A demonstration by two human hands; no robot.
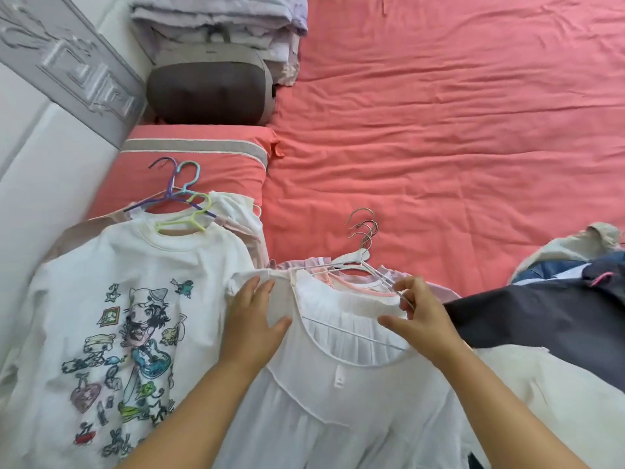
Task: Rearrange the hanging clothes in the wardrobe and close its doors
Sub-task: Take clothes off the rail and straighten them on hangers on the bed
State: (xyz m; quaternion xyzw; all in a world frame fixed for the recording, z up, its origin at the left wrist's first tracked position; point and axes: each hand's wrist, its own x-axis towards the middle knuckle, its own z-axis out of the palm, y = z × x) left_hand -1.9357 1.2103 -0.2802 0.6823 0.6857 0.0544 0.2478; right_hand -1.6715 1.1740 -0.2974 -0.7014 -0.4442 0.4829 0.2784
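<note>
I see a sheer white dress with a pleated neckline point(341, 377) lying flat on the bed under a coral-pink sheet point(439, 130), at the near edge of the view and on top of a stack of garments on white hangers with metal hooks point(363, 231). My left hand point(253, 323) rests flat on the dress's left shoulder, fingers point(262, 289) straight and loosely spread, gripping nothing. My right hand point(419, 316) is at the dress's right shoulder; its fingers point(407, 289) curl down and pinch the thin white hanger wire where it leaves the neckline, thumb stretched along the pleats. So the dress lies directly beneath and between both hands.

Just left of it lies a white T-shirt with a cartoon print point(128, 316) on a yellow-green plastic hanger point(189, 218), over more clothes on purple and blue hangers. To the right sits a dark grey garment point(541, 319). Farther up the bed are a coral pillow point(192, 167), a dark brown cushion point(209, 93) and folded pale bedding point(220, 18).
</note>
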